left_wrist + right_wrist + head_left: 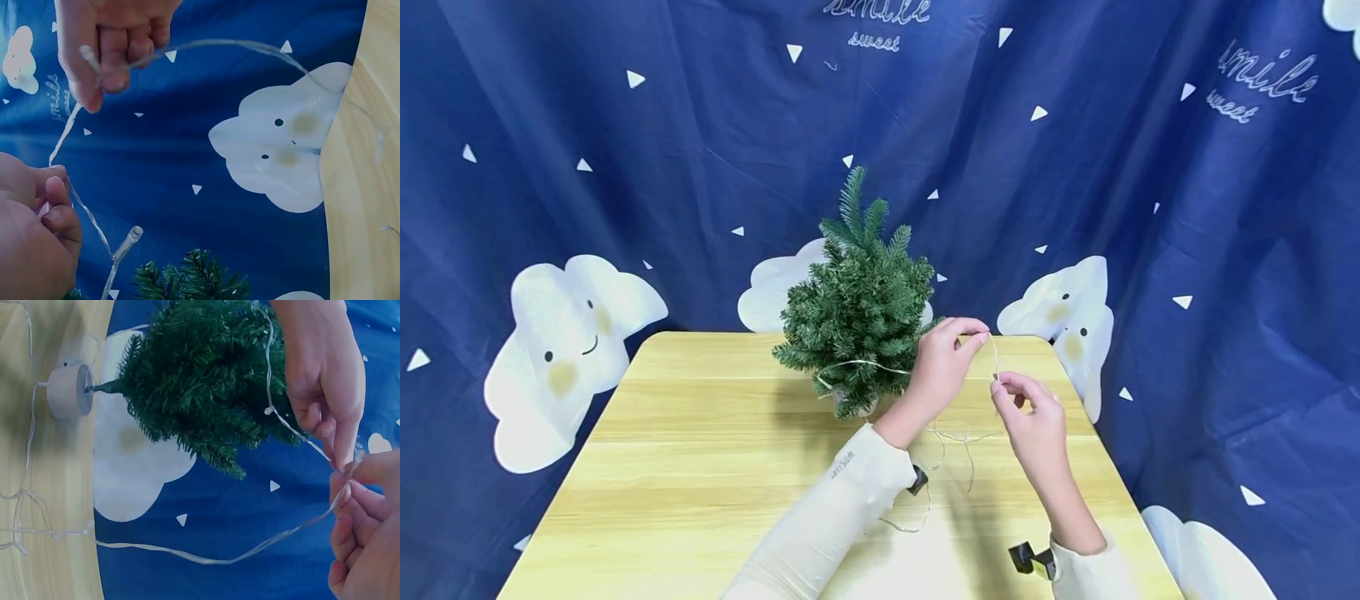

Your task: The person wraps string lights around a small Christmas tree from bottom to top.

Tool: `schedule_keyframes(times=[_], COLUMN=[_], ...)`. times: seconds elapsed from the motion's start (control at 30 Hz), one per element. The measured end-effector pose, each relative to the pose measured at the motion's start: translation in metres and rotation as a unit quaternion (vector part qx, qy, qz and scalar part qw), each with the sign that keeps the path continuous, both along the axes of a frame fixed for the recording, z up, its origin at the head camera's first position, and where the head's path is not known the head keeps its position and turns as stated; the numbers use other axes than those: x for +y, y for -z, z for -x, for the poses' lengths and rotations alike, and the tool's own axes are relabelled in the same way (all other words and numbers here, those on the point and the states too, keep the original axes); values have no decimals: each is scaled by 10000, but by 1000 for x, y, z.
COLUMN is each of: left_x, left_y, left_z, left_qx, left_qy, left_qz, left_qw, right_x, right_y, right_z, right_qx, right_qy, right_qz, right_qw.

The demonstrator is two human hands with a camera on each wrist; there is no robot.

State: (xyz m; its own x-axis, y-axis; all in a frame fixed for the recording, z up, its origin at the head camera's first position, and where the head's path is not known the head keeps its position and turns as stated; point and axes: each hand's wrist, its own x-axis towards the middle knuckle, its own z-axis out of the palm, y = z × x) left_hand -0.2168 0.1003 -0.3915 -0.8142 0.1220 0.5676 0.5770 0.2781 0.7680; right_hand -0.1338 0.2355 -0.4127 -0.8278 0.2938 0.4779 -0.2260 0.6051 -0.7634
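A small green artificial Christmas tree (865, 296) stands on the table, its round pale wooden base (67, 392) showing in the right wrist view. A clear string of fairy lights (228, 561) passes across the lower branches and on to both hands. Just right of the tree, my left hand (942, 360) pinches the wire between thumb and finger. A little further right and lower, my right hand (1034, 423) pinches the same string, with a short length stretched between the two. One small bulb (130, 240) hangs below my left fingers in the left wrist view.
Loose loops of the light string (967, 462) lie on the light wooden table (677, 467) under the hands. Behind the table hangs a blue curtain (715, 108) with white clouds and triangles. Dark wrist cameras (917, 479) sit at both sleeves.
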Motion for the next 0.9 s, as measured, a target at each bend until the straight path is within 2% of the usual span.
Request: schedule_keyframes(times=[0.13, 0.27, 0.4, 0.53, 0.67, 0.9], left_x=[0, 0, 0, 0, 0, 0], left_y=[-1, -3, -1, 5, 7, 0], left_z=[3, 6, 5, 3, 1, -3], left_qx=[-226, -432, -369, -209, 49, 392], left_qy=[-75, -141, -150, -138, -151, -173], left_qz=[-259, -506, -278, 162, 334, 611], left_qw=[9994, 9977, 9988, 9996, 9993, 9972], right_x=[4, 8, 10, 12, 13, 11], right_y=[3, 5, 3, -2, -12, -25], right_z=[-6, -10, -7, 2, 10, 28], right_qx=[216, 480, 637, 870, 1043, 981], right_qy=[-63, -350, -434, -269, 37, 525], right_qz=[37, -114, -565, -786, -543, -101], right_qw=[9997, 9982, 9954, 9927, 9931, 9937])
